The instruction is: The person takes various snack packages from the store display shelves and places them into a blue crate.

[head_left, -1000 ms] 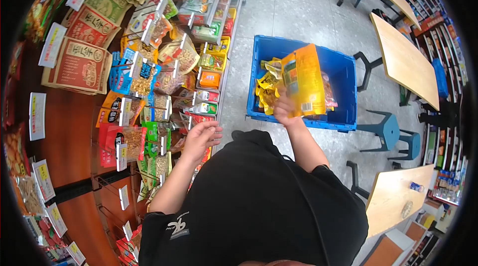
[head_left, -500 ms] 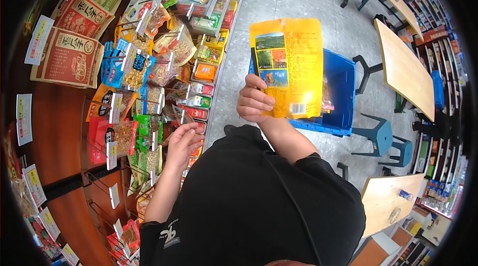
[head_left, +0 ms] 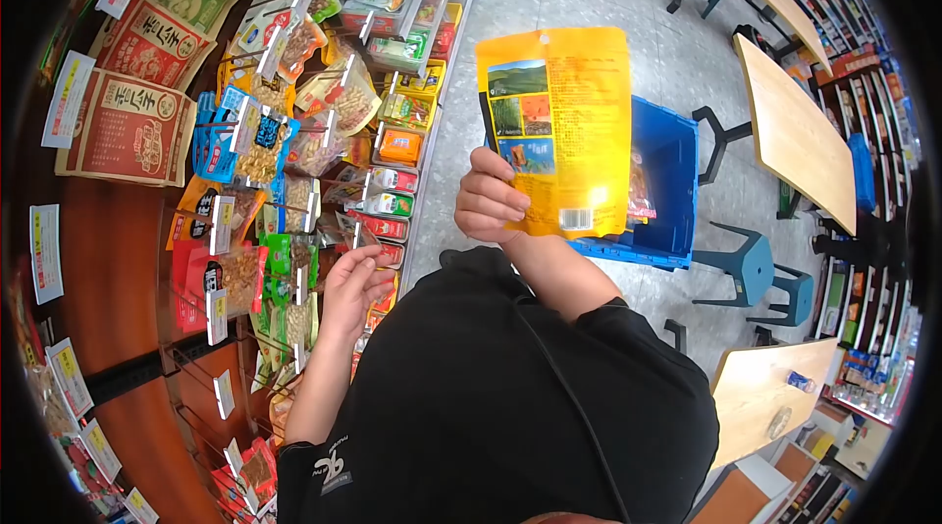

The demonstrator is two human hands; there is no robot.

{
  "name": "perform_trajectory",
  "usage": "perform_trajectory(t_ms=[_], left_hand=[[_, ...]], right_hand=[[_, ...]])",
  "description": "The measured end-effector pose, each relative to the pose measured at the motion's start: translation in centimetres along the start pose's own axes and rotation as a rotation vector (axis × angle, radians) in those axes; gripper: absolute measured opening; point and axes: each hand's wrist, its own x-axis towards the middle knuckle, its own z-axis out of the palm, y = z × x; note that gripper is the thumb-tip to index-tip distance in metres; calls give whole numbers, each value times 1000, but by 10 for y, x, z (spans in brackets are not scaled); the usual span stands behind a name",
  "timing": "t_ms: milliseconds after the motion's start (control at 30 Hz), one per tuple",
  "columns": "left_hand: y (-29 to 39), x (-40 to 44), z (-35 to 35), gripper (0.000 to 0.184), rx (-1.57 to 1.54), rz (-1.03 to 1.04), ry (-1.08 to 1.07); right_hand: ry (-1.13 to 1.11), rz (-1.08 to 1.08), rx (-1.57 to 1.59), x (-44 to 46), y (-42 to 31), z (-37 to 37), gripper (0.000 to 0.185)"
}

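My right hand [head_left: 489, 198] grips a yellow snack pouch [head_left: 589, 122] by its lower left edge and holds it upright. Its back faces me, with small pictures, printed text and a barcode. The thumb is hidden behind it. My left hand [head_left: 353, 290] hovers beside the snack rack, fingers loosely bent and apart, holding nothing that I can see. Closest to it are small red packs [head_left: 389, 254] on the shelf edge and a red bag of nuts [head_left: 235, 277] on a hook. Behind the pouch, a blue crate [head_left: 677, 181] stands on the floor with some packets inside.
Hooks with price tags and brown paper bags [head_left: 128, 127] line the left side. Wooden tables [head_left: 800, 131] and teal stools [head_left: 741, 269] stand to the right, with stocked shelves beyond. Another table [head_left: 746, 396] at lower right bears a can [head_left: 801, 382].
The yellow pouch and my right hand have shifted slightly left. My left hand has moved slightly left and down, still beside the rack. The view has turned a little.
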Motion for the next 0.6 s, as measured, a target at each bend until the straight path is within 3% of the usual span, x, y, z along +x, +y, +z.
perform_trajectory(t_ms=[200,333,433,533,567,600], left_hand=[[-2,5,7,25,6,-1,-27],[-5,2,3,25,18,0,3],[-4,0,4,25,17,2,16],[-2,1,2,25,16,5,13],[-2,1,0,25,16,5,11],[-2,2,-2,25,17,4,16]], right_hand=[[150,-36,-31,-32,-21,-6,23],[318,-8,-271,-74,-63,-33,34],[1415,-215,-948,-112,-106,-19,40],[1796,-278,-1711,-143,-140,5,37],[1829,-383,-1911,-166,-153,0,36],[2035,-273,-1950,-174,-157,9,38]])
